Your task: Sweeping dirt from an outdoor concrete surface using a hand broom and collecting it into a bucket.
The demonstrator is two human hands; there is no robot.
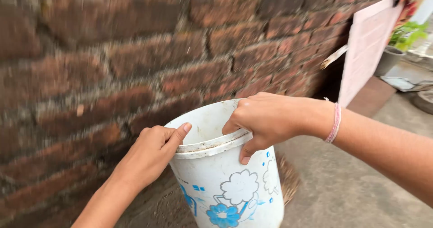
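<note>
- Bucket [230,183] is sitting low centre of the frame, right beside the brick wall [112,61], on the concrete floor [352,187].
- Left hand [151,153] is gripping the bucket rim at lower left: thumb pressed flat along the rim top, other fingers curled over the outer edge.
- Right hand [266,120] is clamping the near side of the rim: fingers hooked inside, thumb [247,153] pressing on the outer wall, so pinching the rim.
- Bucket is looking like white moulded plastic, round, slightly tapering, with a thickened rolled lip; blue and white flower print on the side.
- Inside is looking grimy and bare where visible; bottom is hidden, so probably light, but cannot tell for sure.
- Judging it stiff at the lip and flexing lower down; the wall is smooth, likely slippery, so the lip is the best hold.
- Not fragile, though thin plastic may be cracking if squeezed hard.
- Wall is rough, weathered red brick with crumbly mortar.
- Pink thread bracelet [334,122] is sitting on the right wrist.
- Pale board [367,43] is leaning upper right; potted plant [403,36] beyond it.
</note>
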